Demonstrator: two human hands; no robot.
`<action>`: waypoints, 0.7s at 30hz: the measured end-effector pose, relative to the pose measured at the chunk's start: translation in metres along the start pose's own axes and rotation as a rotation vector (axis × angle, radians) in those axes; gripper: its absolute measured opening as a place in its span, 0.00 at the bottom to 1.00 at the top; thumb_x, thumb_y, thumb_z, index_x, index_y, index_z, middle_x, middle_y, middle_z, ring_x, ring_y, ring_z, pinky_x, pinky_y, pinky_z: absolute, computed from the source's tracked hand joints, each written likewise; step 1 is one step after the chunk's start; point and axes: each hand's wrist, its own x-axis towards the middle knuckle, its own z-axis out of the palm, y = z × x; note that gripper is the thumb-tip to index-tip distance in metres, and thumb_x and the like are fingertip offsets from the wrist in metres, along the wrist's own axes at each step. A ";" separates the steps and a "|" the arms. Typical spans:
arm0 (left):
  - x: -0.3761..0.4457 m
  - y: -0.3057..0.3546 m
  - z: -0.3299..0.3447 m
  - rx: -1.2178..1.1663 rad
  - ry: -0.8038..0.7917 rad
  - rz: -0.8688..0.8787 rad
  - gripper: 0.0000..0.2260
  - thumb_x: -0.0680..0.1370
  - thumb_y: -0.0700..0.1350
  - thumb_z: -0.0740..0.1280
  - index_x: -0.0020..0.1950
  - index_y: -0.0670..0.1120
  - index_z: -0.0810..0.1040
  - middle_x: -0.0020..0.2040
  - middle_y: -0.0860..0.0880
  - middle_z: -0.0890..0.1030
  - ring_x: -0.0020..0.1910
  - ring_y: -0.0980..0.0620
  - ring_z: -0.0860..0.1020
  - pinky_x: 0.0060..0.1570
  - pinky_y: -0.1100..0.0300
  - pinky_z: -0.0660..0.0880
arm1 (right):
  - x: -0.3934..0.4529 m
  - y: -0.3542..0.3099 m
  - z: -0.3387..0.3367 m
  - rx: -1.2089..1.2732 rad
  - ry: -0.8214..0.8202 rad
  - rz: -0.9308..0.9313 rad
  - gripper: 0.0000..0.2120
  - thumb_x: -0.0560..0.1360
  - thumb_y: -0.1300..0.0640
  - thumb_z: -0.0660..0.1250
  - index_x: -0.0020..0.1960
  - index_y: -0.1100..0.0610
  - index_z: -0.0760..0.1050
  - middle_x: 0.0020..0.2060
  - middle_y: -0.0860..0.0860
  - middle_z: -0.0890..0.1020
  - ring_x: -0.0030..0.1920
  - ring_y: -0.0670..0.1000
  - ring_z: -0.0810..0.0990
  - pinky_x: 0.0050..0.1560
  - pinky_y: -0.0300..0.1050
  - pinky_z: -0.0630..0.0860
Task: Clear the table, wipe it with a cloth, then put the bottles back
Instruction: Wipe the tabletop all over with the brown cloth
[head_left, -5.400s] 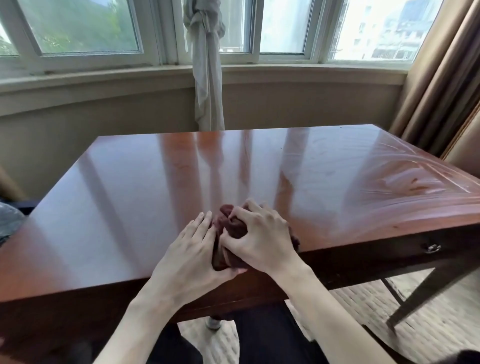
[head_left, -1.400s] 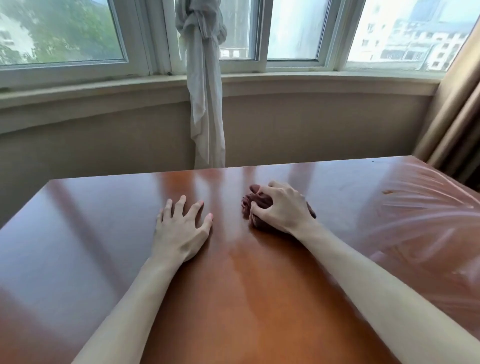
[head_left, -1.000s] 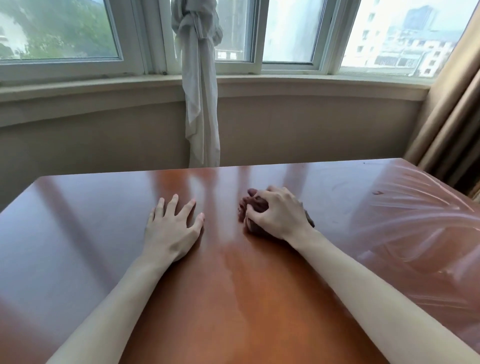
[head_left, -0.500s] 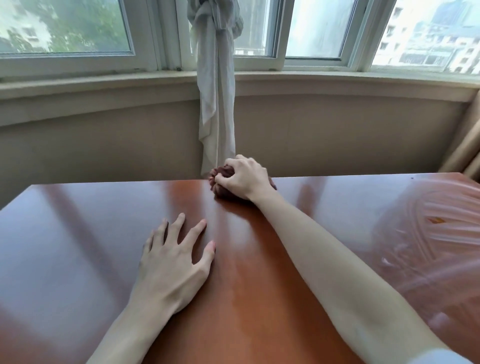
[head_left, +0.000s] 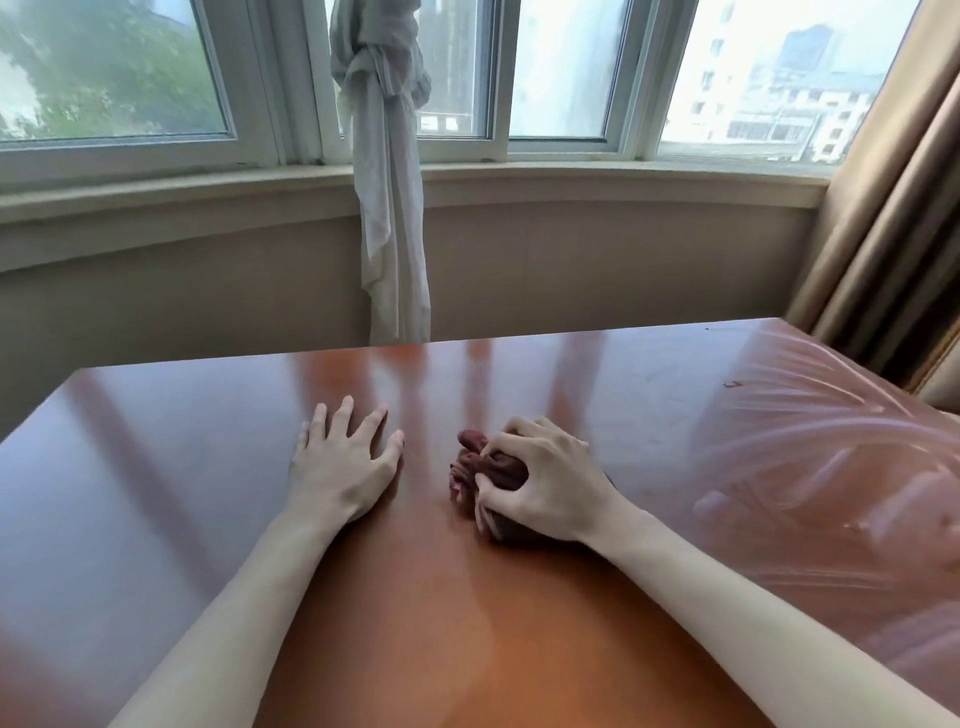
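In the head view, both bare forearms reach forward from the near edge over the glossy reddish-brown table (head_left: 156, 467), converging slightly toward the middle of the top.

The left hand (head_left: 343, 462) lies palm down and flat on the wood, left of centre. Its fingers are straight and spread apart, pointing toward the far edge, with the thumb angled out to the right. It holds nothing. The left forearm runs from the near left corner of the frame up to the wrist in a straight line, low over the surface.

The right hand (head_left: 545, 483) sits just right of centre, near the left hand but apart from it. It is bunched over a dark red-brown cloth (head_left: 470, 462), knuckles raised, fingers curled down into the fabric and the thumb tucked against the near side of the wad. The cloth is crumpled into a ball under the palm and rests on the table; folds of it stick out past the fingertips to the left and far side. The right forearm comes in from the near right corner, sloping up to a wrist bent slightly inward.

The right part of the table shows curved pale smear streaks (head_left: 810, 457) in the sheen.

Behind the table's far edge a knotted white curtain (head_left: 389, 208) hangs before the windows (head_left: 114, 78), and a brown drape (head_left: 893, 208) hangs at far right.
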 end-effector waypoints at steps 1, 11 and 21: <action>0.000 0.000 0.000 -0.003 0.001 0.003 0.28 0.81 0.66 0.49 0.81 0.63 0.55 0.83 0.50 0.51 0.82 0.44 0.47 0.79 0.47 0.46 | 0.011 0.009 -0.001 -0.013 0.015 0.022 0.17 0.71 0.34 0.62 0.49 0.46 0.79 0.46 0.42 0.76 0.51 0.48 0.76 0.47 0.46 0.74; 0.010 -0.003 0.008 0.008 0.049 -0.009 0.29 0.79 0.69 0.47 0.80 0.66 0.54 0.82 0.54 0.53 0.81 0.48 0.47 0.79 0.48 0.48 | 0.216 0.123 0.045 -0.136 0.111 0.357 0.16 0.74 0.37 0.65 0.52 0.46 0.82 0.50 0.49 0.79 0.57 0.60 0.77 0.51 0.51 0.69; 0.008 0.001 0.003 -0.005 0.007 -0.004 0.29 0.80 0.69 0.49 0.81 0.64 0.55 0.83 0.51 0.51 0.81 0.45 0.48 0.79 0.46 0.47 | 0.098 0.043 0.027 -0.036 0.056 0.182 0.17 0.73 0.38 0.64 0.52 0.48 0.80 0.46 0.47 0.77 0.50 0.57 0.78 0.53 0.52 0.76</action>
